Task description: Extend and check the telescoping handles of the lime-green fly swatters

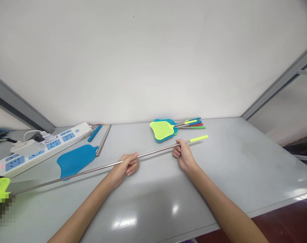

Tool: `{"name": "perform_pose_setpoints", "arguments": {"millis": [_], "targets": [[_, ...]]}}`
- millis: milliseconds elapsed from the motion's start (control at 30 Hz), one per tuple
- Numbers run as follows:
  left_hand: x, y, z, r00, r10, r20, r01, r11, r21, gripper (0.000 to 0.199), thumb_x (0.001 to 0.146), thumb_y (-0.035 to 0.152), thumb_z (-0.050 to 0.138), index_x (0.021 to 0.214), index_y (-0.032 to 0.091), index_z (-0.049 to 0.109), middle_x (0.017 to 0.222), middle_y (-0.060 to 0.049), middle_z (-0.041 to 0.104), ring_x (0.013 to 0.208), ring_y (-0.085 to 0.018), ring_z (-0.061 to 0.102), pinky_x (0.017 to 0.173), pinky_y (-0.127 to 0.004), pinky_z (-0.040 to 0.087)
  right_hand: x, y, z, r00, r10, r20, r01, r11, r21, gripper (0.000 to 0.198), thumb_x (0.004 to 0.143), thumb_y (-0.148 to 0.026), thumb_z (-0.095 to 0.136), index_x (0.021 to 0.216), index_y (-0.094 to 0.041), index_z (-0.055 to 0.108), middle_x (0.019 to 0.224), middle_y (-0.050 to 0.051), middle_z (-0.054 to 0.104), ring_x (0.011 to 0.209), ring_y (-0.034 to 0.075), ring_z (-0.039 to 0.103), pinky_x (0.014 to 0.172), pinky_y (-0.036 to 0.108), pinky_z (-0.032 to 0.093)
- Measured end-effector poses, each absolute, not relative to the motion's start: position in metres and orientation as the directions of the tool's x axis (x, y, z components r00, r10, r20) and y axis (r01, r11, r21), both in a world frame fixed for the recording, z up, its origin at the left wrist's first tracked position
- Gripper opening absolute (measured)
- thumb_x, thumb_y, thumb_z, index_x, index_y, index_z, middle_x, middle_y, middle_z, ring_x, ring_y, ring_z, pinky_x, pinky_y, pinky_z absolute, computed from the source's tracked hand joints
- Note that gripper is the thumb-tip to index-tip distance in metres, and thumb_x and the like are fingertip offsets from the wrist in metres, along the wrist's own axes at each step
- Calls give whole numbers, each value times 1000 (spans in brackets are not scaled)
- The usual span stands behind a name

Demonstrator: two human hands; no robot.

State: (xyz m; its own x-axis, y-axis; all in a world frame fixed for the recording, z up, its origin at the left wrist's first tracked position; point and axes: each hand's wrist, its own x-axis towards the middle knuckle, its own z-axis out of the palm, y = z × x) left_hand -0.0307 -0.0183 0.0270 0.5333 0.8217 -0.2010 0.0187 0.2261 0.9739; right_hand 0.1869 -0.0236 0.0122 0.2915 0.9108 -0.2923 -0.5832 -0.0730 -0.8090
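A long fly swatter [92, 169] with a thin metal rod, yellow-green grip and yellow-green perforated head slants across the table, its head partly cut off at the left edge. Around the middle of the rod my left hand [126, 166] is closed. My right hand [183, 153] grips the same rod just below the yellow-green grip. Under the rod's left part lies a flat blue swatter head [76, 160]. Beside that head rest a loose metal tube [103, 140] and a blue grip [94, 133].
Against the wall lies a pile of short fly swatters [162, 130] with coloured grips. A white power strip [49, 146] with plugs and a cable occupies the left side. The grey table's [244, 162] front edge runs along the lower right. Metal posts stand at both sides.
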Motion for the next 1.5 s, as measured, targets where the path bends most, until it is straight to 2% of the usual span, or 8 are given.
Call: {"name": "perform_pose_setpoints", "arguments": {"millis": [567,933,1267,1400,1500], "targets": [[-40,-16,32,498,850,-171,83,149,985,45,82,37,36,43,19,20,36,6,20,40,-9,22,50,-26,29,200,-19,12,364,870,-332,-601,-53,-798,13,61,-22,52,61,-20,39,39,-12,19,31,3,18,29,18,14],[-41,-16,32,517,843,-147,49,142,989,44,82,33,37,42,19,22,36,6,20,39,-9,22,48,-27,24,202,-18,15,374,859,-349,-594,-66,-801,15,62,-21,52,59,-20,37,40,-12,16,31,3,18,30,18,15],[-42,-20,33,521,845,-117,95,78,992,43,82,34,35,44,19,23,37,5,26,39,-9,26,46,-27,22,202,-20,10,378,874,-306,-589,-28,-808,21,64,-23,53,54,-19,34,40,-11,18,32,4,20,32,19,16],[-42,-21,32,523,845,-109,91,72,993,43,83,36,34,44,19,24,37,5,25,38,-9,26,45,-26,22,199,-23,13,321,912,-256,-569,-31,-822,32,68,-28,52,48,-19,28,41,-9,20,34,4,23,33,20,18],[-40,-23,32,511,854,-97,74,69,995,44,83,35,33,44,19,22,36,6,23,37,-8,25,46,-26,22,192,-27,19,165,956,-241,-556,-111,-824,35,72,-38,47,48,-18,33,42,-8,22,34,4,25,34,20,18]]}}
